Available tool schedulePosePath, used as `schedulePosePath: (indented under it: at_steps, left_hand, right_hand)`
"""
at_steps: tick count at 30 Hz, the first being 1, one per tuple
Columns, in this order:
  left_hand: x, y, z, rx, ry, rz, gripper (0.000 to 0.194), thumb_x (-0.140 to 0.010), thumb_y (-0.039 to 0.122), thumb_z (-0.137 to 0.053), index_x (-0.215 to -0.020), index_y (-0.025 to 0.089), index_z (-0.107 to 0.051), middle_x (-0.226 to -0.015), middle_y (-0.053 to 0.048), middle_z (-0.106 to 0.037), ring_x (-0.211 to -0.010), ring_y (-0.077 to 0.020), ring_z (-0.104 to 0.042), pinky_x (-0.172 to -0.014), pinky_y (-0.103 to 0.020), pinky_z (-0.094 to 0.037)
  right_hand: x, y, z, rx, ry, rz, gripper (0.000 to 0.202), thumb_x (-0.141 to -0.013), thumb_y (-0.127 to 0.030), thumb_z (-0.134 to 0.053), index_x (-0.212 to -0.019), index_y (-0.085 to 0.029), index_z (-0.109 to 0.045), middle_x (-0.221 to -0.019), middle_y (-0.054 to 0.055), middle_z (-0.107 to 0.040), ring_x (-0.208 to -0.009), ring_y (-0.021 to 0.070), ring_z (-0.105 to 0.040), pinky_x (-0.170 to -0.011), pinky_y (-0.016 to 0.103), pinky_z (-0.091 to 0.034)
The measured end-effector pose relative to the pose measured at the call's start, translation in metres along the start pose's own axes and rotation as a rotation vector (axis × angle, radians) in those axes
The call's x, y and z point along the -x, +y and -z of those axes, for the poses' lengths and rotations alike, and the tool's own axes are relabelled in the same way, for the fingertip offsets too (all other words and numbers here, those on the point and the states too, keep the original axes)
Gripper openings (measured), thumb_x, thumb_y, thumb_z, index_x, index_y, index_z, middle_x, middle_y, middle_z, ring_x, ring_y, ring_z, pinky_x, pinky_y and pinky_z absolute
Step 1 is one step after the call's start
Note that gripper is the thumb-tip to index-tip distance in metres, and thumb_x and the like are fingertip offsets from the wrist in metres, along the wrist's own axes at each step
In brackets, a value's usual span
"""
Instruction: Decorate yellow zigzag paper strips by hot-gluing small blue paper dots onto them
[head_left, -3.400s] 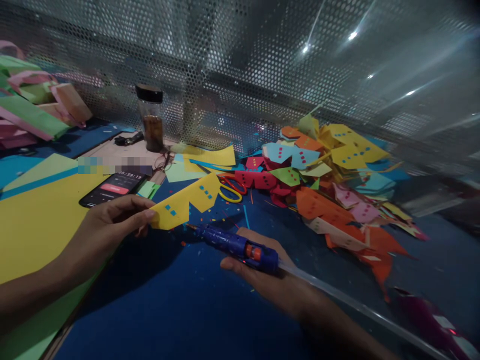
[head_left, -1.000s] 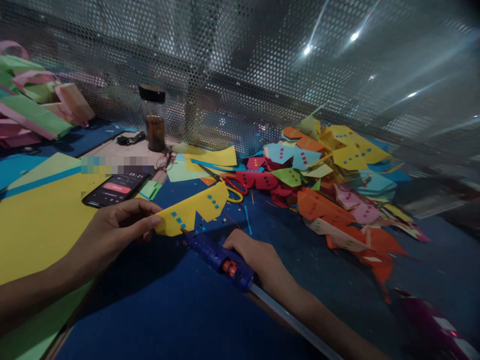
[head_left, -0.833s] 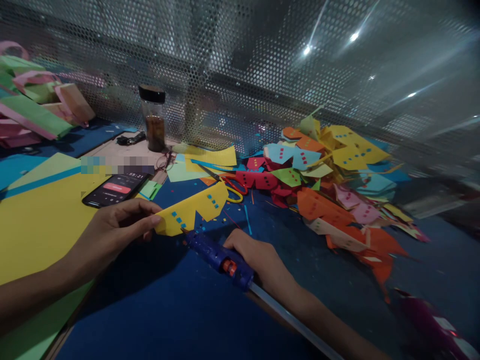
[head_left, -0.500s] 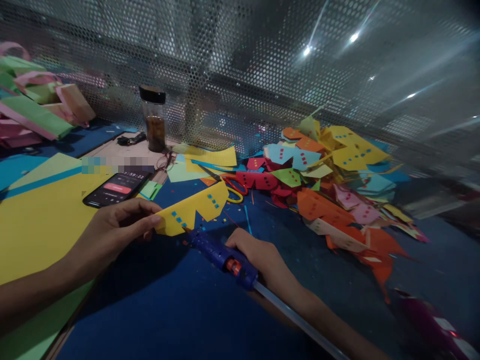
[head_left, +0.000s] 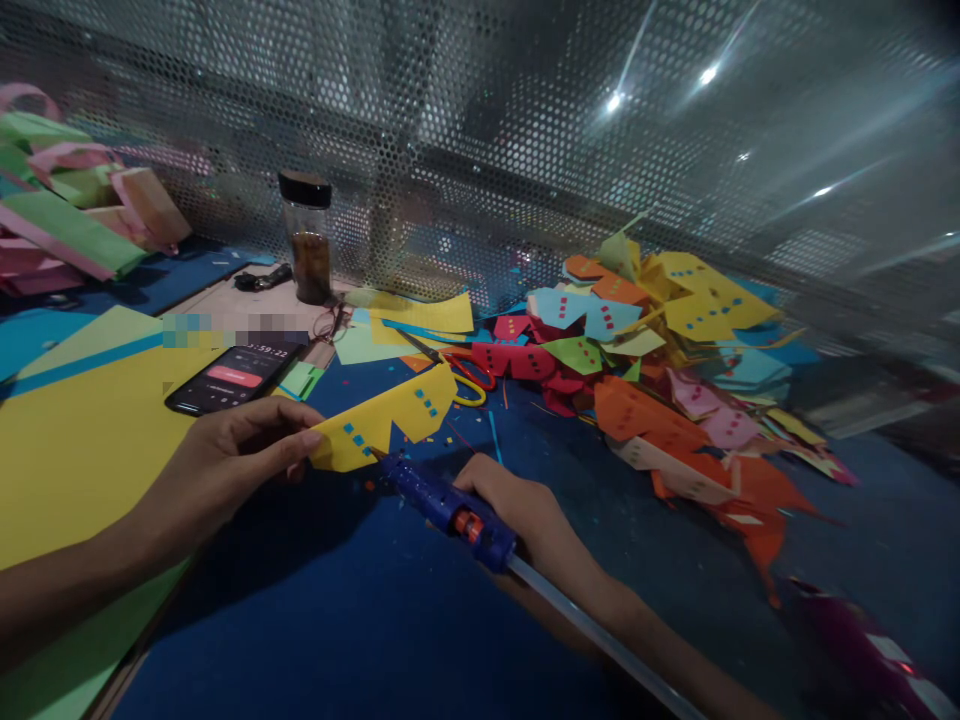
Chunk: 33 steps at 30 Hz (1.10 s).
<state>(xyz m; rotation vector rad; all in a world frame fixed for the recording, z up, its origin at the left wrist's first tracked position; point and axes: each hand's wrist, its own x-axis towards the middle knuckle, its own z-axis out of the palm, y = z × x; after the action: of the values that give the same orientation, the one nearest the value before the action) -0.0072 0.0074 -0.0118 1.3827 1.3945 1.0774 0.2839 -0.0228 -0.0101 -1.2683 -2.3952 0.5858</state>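
Between the thumb and fingers of my left hand (head_left: 262, 445) is the left end of a yellow paper cutout (head_left: 409, 405). It has a notch in its lower edge and two rows of small blue squares. My right hand (head_left: 517, 510) is wrapped around a blue glue gun (head_left: 450, 510), partly hiding its handle. A long clear glue stick (head_left: 592, 630) sticks out of the gun's back end. The nozzle is at the cutout's lower edge, by the left row of squares; whether it touches cannot be made out.
Scissors (head_left: 471, 388) with red and yellow handles lie behind the cutout. A heap of coloured paper cutouts (head_left: 652, 400) spreads at right. A phone (head_left: 236, 375) and yellow sheets (head_left: 82, 450) lie at left. A lidded jar (head_left: 309, 240) stands by the perforated metal panel (head_left: 420, 150).
My right hand and the glue gun have shifted very slightly to the right, drawing the nozzle a little along the cutout. My left hand and the cutout look unmoved.
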Motion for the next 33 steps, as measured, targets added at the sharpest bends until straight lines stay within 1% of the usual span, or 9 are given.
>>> schedulePosePath:
  at_steps: [8, 14, 17, 20, 22, 24, 26, 29, 33]
  left_hand:
    - [-0.001, -0.006, 0.002, 0.005, -0.014, -0.015, 0.026, -0.071, 0.051, -0.080, -0.079, 0.027, -0.078, -0.057, 0.002, -0.065, -0.053, -0.0142, -0.056, -0.052, -0.024, -0.045]
    - [0.000, 0.000, 0.001, 0.019, 0.001, -0.007, 0.028, -0.068, 0.050, -0.080, -0.077, 0.024, -0.077, -0.056, 0.002, -0.065, -0.053, -0.0143, -0.056, -0.051, -0.024, -0.045]
    - [-0.002, -0.002, 0.002, 0.025, 0.017, 0.011, 0.031, -0.067, 0.051, -0.080, -0.079, 0.023, -0.077, -0.056, 0.002, -0.065, -0.053, -0.0146, -0.055, -0.051, -0.024, -0.044]
    - [-0.005, -0.009, 0.005, 0.039, 0.038, 0.021, 0.031, -0.070, 0.051, -0.081, -0.085, 0.024, -0.078, -0.058, 0.003, -0.065, -0.056, -0.0141, -0.056, -0.054, -0.024, -0.044]
    - [-0.007, -0.014, 0.007, 0.071, 0.028, 0.015, 0.029, -0.072, 0.050, -0.082, -0.085, 0.024, -0.077, -0.059, 0.004, -0.064, -0.058, -0.0141, -0.057, -0.057, -0.024, -0.044]
    - [-0.008, -0.019, 0.008, 0.105, 0.031, 0.029, 0.029, -0.072, 0.049, -0.084, -0.086, 0.024, -0.076, -0.060, 0.005, -0.064, -0.060, -0.0144, -0.057, -0.058, -0.025, -0.045]
    - [-0.010, -0.024, 0.009, 0.135, 0.038, 0.055, 0.032, -0.070, 0.049, -0.086, -0.088, 0.024, -0.075, -0.062, 0.005, -0.065, -0.060, -0.0151, -0.057, -0.059, -0.026, -0.046]
    - [-0.011, -0.028, 0.009, 0.162, 0.034, 0.067, 0.036, -0.069, 0.050, -0.088, -0.091, 0.025, -0.075, -0.062, 0.005, -0.066, -0.062, -0.0161, -0.057, -0.060, -0.027, -0.046]
    - [-0.009, -0.027, 0.010, 0.118, 0.051, 0.057, 0.036, -0.068, 0.052, -0.087, -0.089, 0.025, -0.076, -0.062, 0.004, -0.065, -0.063, -0.0161, -0.055, -0.059, -0.028, -0.044]
  right_hand:
    - [0.000, 0.000, -0.001, -0.020, 0.012, 0.007, 0.011, -0.084, -0.015, -0.057, -0.090, -0.024, -0.055, -0.084, -0.002, -0.064, -0.070, 0.0136, -0.060, -0.062, 0.023, -0.037]
    - [0.000, -0.013, 0.008, -0.117, 0.035, -0.009, 0.010, -0.090, -0.022, -0.066, -0.088, -0.023, -0.056, -0.089, -0.001, -0.065, -0.075, 0.0137, -0.060, -0.062, 0.023, -0.039]
    - [0.002, -0.024, 0.014, -0.266, 0.085, -0.115, 0.017, -0.095, -0.034, -0.067, -0.086, -0.022, -0.059, -0.087, 0.000, -0.065, -0.073, 0.0134, -0.059, -0.061, 0.023, -0.042]
    - [0.003, -0.029, 0.017, -0.456, 0.079, -0.291, 0.025, -0.094, -0.046, -0.068, -0.090, -0.023, -0.063, -0.080, -0.002, -0.063, -0.066, 0.0132, -0.057, -0.057, 0.024, -0.044]
    - [0.004, -0.028, 0.019, -0.512, 0.090, -0.394, 0.027, -0.092, -0.049, -0.068, -0.096, -0.024, -0.062, -0.072, -0.004, -0.058, -0.057, 0.0124, -0.051, -0.051, 0.024, -0.042]
    - [0.007, -0.024, 0.021, -0.499, 0.128, -0.439, 0.027, -0.090, -0.050, -0.067, -0.093, -0.024, -0.059, -0.065, -0.006, -0.051, -0.051, 0.0119, -0.043, -0.048, 0.025, -0.040]
    - [0.012, -0.019, 0.023, -0.490, 0.158, -0.422, 0.027, -0.091, -0.048, -0.063, -0.083, -0.024, -0.055, -0.062, -0.006, -0.048, -0.052, 0.0126, -0.043, -0.052, 0.027, -0.040]
    - [0.021, -0.013, 0.023, -0.614, 0.199, -0.386, 0.026, -0.093, -0.041, -0.060, -0.076, -0.022, -0.053, -0.066, -0.002, -0.052, -0.063, 0.0144, -0.050, -0.062, 0.028, -0.043]
    - [0.030, -0.012, 0.020, -1.013, 0.218, -0.413, 0.025, -0.091, -0.043, -0.070, -0.093, -0.019, -0.062, -0.090, 0.003, -0.063, -0.083, 0.0171, -0.061, -0.077, 0.032, -0.053]
